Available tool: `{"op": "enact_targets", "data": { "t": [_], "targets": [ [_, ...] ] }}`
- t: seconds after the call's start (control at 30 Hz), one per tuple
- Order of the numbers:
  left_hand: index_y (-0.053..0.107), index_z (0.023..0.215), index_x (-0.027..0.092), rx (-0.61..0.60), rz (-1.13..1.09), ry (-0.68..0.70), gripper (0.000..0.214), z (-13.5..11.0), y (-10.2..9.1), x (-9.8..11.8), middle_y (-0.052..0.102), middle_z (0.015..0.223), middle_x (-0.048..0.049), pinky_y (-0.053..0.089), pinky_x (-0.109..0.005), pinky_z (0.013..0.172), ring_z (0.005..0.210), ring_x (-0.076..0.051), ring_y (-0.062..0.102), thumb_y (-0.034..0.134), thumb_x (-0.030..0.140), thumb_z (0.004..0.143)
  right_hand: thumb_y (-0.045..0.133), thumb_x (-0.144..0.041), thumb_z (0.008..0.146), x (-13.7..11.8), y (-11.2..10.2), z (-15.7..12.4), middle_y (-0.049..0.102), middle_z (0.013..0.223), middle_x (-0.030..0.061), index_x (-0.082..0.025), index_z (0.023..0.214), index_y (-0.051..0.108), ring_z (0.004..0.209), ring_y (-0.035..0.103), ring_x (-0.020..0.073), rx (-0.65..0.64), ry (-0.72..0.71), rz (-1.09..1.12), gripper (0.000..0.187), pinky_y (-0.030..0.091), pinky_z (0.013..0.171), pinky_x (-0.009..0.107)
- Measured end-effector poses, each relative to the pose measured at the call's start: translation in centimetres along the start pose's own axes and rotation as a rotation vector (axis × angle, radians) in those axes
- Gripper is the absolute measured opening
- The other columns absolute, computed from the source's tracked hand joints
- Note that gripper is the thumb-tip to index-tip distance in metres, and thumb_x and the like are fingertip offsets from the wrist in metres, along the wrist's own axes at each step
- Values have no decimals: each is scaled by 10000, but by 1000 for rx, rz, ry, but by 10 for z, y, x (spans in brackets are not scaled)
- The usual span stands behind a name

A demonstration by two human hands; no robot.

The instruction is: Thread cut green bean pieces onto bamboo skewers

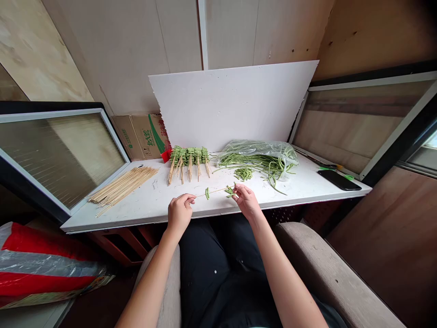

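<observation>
Your left grip [180, 212] was closed in a pinch, with one end of a thin stick [218, 191] between the thumb and finger. Your right grip [246, 199] was nearly closed on short green pieces [229, 191] at the other end. Your fingers hid that tip, so you could not tell how far the stick went through them. One bean piece [207, 193] sat across the stick, between your hands. The stick was above the front of the desk [150, 212].

Just past your right grip lay a little pile of cut beans [243, 173]. Behind it, long beans [244, 160] poked out of a clear bag [262, 148]; shine on the plastic made their far ends hard to see. Filled sticks [189, 157] stood in a bunch to the left, their green parts too packed to count. Bare sticks [126, 186] lay farther left, and a black phone [338, 180] lay far right.

The desk was white, with small marks. A white board [235, 105] leaned at the back and hid part of a cardboard box [136, 134]. The edge of your view cut off a red and silver sack [44, 257]. Under the desk it was dark.
</observation>
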State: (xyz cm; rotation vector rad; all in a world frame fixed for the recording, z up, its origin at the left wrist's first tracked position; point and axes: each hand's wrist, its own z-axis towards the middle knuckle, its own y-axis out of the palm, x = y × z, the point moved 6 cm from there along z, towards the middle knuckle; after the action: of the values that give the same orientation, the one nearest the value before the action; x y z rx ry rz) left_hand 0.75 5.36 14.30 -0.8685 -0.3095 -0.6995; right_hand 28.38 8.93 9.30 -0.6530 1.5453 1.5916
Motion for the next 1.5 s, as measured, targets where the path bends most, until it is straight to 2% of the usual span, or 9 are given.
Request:
{"op": "enact_targets", "data": {
  "t": [0.27, 0.47, 0.7, 0.87, 1.03, 1.3, 1.5],
  "targets": [
    [789, 927, 238, 8, -39, -35, 271, -3, 1, -1, 791, 795, 1, 507, -293, 737, 757, -189, 730, 561, 94, 900, 949, -463, 659, -11, 13, -7, 584, 718, -10, -196, 768, 751, 689, 538, 128, 54, -142, 18, 350, 474, 597, 269],
    [789, 913, 241, 14, -29, -37, 258, -5, 6, 1, 788, 786, 2, 501, -288, 721, 742, -188, 724, 569, 105, 900, 939, -483, 665, -13, 17, -10, 574, 705, -20, -198, 769, 733, 642, 497, 117, 64, -164, 12, 366, 467, 608, 285],
    [783, 896, 236, 54, -15, -42, 285, -5, 3, -4, 791, 775, 9, 497, -287, 705, 749, -194, 741, 554, 69, 875, 904, -513, 697, -8, 19, -11, 565, 697, -23, -197, 768, 709, 613, 470, 115, 101, -177, -24, 378, 441, 624, 297],
    [781, 922, 246, 41, -83, 14, 371, -12, 13, 14, 796, 785, 23, 536, -276, 747, 790, -186, 765, 523, -2, 825, 859, -565, 724, 6, 35, -20, 565, 677, -14, -209, 727, 668, 632, 494, 141, 104, -210, -153, 404, 437, 651, 308],
    [784, 917, 247, 134, -43, 23, 389, -17, 11, 29, 805, 813, 11, 552, -294, 752, 796, -203, 767, 525, -22, 809, 817, -584, 757, 19, 48, -31, 574, 712, -10, -208, 747, 659, 627, 457, 137, 185, -199, -169, 408, 421, 656, 310],
    [790, 947, 255, 154, -5, 51, 388, -17, 9, 29, 817, 867, 6, 548, -290, 757, 837, -203, 774, 542, -19, 829, 829, -549, 759, 33, 65, -41, 611, 759, 10, -211, 733, 667, 732, 514, 173, 128, -154, -161, 376, 443, 670, 306],
    [781, 932, 250, 93, -77, -40, 245, -15, 15, 18, 810, 840, 3, 544, -300, 790, 817, -205, 764, 590, 98, 910, 820, -503, 760, 32, 53, -26, 686, 862, 37, -206, 877, 779, 815, 572, 184, 22, -99, -141, 321, 444, 654, 281]
  ]
}}
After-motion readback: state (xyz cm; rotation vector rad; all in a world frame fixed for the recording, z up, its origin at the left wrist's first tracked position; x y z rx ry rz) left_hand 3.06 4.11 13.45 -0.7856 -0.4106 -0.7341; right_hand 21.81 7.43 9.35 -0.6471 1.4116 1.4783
